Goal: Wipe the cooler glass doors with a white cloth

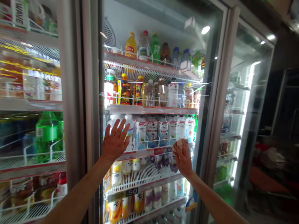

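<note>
My left hand (115,140) lies flat with fingers spread on the glass door (210,102) of a drinks fridge, at the height of the third shelf. My right hand (182,155) is closed around a crumpled white cloth or paper wad (179,143) and presses it against the same glass, lower right. Behind the glass stand rows of white-labelled bottles (161,130) on wire shelves, with juice and tea bottles (130,90) on the shelf above.
A second glass-door fridge (35,124) with green bottles stands to the left, separated by a grey frame post (77,102). Another fridge door (247,118) is on the right. Beyond it lies a dark area with a bench and bags (271,168).
</note>
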